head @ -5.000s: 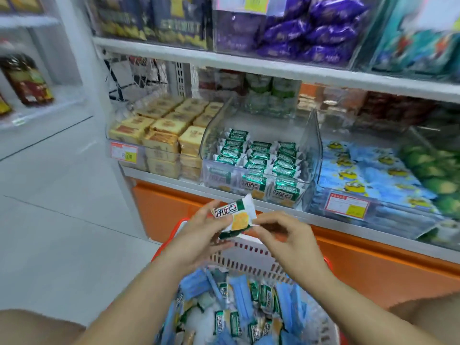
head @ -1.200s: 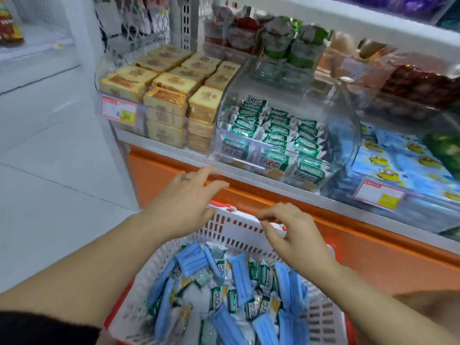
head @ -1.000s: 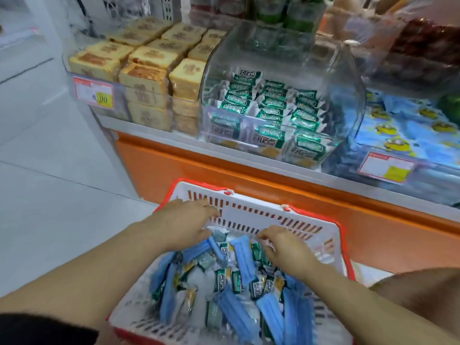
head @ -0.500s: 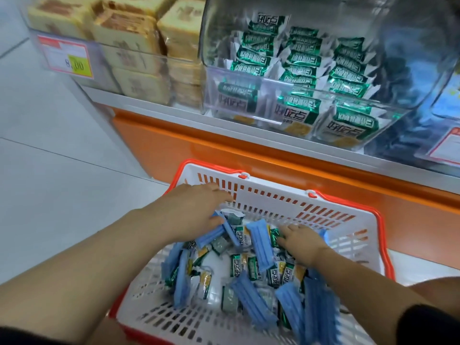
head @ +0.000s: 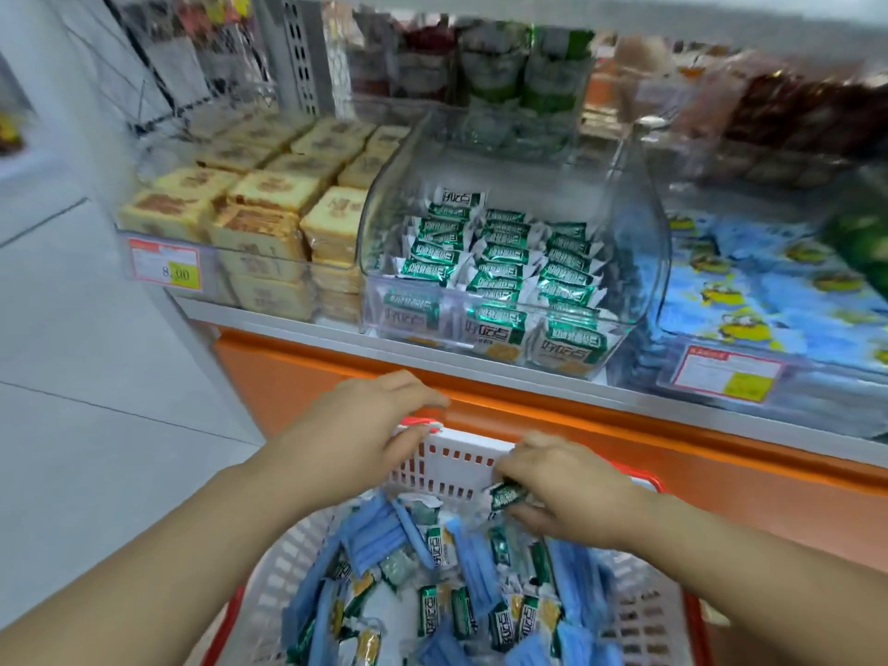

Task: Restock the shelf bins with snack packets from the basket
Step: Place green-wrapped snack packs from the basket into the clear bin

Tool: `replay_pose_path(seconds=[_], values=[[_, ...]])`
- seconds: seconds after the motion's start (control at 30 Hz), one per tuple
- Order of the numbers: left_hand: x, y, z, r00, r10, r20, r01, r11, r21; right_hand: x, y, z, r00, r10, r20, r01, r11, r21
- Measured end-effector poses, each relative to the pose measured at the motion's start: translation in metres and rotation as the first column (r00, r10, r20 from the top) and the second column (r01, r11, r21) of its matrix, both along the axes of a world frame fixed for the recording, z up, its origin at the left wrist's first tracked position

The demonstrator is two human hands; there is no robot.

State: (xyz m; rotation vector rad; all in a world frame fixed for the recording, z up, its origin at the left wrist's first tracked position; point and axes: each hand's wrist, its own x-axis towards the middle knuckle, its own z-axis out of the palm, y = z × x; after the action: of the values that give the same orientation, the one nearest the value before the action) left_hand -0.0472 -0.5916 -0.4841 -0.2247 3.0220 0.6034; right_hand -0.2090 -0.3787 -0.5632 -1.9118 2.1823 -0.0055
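Observation:
A white basket (head: 451,466) with a red rim sits low in the middle, full of green-and-white snack packets (head: 435,610) and blue packets (head: 379,531). My right hand (head: 572,492) pinches one green snack packet (head: 508,495) just above the pile, near the basket's far wall. My left hand (head: 365,425) hovers over the far left corner of the rim with relaxed fingers, and I see nothing in it. On the shelf above stands a clear bin (head: 641,242) holding rows of the same green packets (head: 504,254).
Yellow cake packs (head: 269,209) fill the bin to the left, behind a red price tag (head: 166,264). Blue cartoon packets (head: 769,281) lie in the bin to the right. An orange panel (head: 298,377) runs under the shelf edge. Pale floor tiles (head: 96,377) spread out on the left.
Both hands have lifted out of the pile in the basket. My right hand has taken hold of a green packet. The view has tilted up towards the shelf.

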Motion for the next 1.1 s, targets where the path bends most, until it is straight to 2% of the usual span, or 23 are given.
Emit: replay_pose_path(seconds=[0.1,0.2,0.27,0.37,0.43,0.53,0.67,0.83,0.93,1.1], values=[[-0.004,0.003,0.028,0.979,0.056,-0.194,-0.047,0.998,0.049,0.004,0.001,0.078,0.998,-0.016,0.063,0.027,0.985,-0.173],[-0.019,0.004,0.058,0.928,0.107,-0.357,-0.079,0.993,0.091,-0.003,-0.001,0.138,0.996,-0.069,0.059,0.086,0.914,-0.396],[-0.036,0.002,0.076,0.897,0.113,-0.427,-0.084,0.993,0.086,-0.015,-0.004,0.166,0.989,-0.143,0.025,0.135,0.844,-0.52],[-0.074,-0.005,0.095,0.878,0.134,-0.46,-0.116,0.991,0.068,-0.043,-0.011,0.198,0.96,-0.275,-0.045,0.19,0.765,-0.615],[-0.104,-0.011,0.103,0.895,0.152,-0.42,-0.14,0.988,0.06,-0.066,-0.02,0.211,0.926,-0.367,-0.088,0.244,0.76,-0.602],[-0.149,-0.018,0.103,0.935,0.146,-0.324,-0.163,0.986,-0.026,-0.1,-0.043,0.217,0.848,-0.489,-0.206,0.341,0.8,-0.493],[-0.215,-0.032,0.1,0.963,0.123,-0.239,-0.149,0.984,-0.093,-0.149,-0.08,0.219,0.764,-0.559,-0.322,0.442,0.817,-0.371],[-0.276,-0.048,0.093,0.974,0.162,-0.157,-0.166,0.986,-0.012,-0.196,-0.112,0.212,0.732,-0.458,-0.504,0.366,0.889,-0.275],[-0.292,-0.055,0.08,0.984,0.146,-0.097,-0.141,0.988,0.058,-0.219,-0.13,0.196,0.675,-0.423,-0.604,0.352,0.905,-0.24],[-0.309,-0.065,0.067,0.996,0.083,-0.01,-0.082,0.992,0.098,-0.236,-0.15,0.189,0.688,-0.333,-0.645,0.335,0.934,-0.125]])
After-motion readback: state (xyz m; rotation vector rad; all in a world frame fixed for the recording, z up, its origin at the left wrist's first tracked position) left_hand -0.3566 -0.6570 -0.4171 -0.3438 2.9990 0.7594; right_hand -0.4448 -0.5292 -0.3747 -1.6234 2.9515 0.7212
